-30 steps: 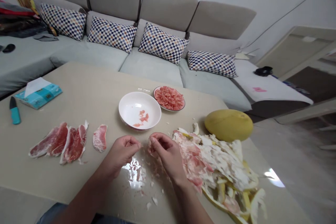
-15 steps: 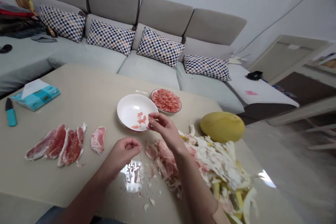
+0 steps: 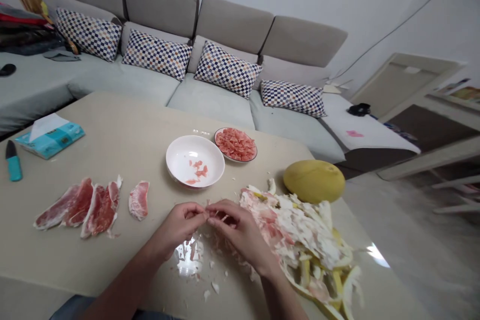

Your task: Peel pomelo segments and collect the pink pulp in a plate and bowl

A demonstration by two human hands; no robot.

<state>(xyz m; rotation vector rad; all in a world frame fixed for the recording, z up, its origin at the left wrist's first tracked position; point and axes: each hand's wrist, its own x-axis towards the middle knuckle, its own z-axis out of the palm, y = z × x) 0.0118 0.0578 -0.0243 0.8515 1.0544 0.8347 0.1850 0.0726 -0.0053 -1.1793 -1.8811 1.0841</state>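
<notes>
My left hand (image 3: 183, 224) and my right hand (image 3: 240, 232) meet fingertip to fingertip over the near part of the table. Both are closed in a pinch; whatever small bit lies between the fingertips is too small to make out. Just beyond them stands a white bowl (image 3: 178, 157) with a few pink pomelo flesh pieces (image 3: 198, 170) inside. Behind it to the right, a dark-rimmed plate is heaped with pink pomelo flesh (image 3: 236, 143). Left of my hands lie a single pomelo segment (image 3: 139, 201) and several larger segments (image 3: 101, 209). Right of them spreads a pile of pomelo peel and membranes (image 3: 307, 230).
A whole yellow pomelo (image 3: 314, 181) sits behind the peel pile, near the table's right edge. On the far left are a knife (image 3: 14, 164) with a turquoise handle and a blue tissue pack (image 3: 52, 141). A grey sofa (image 3: 210, 97) with checkered cushions runs behind the table (image 3: 123, 125).
My right hand has moved back from the bowl's right edge toward me and joined my left hand. One more small piece of flesh seems to lie in the bowl.
</notes>
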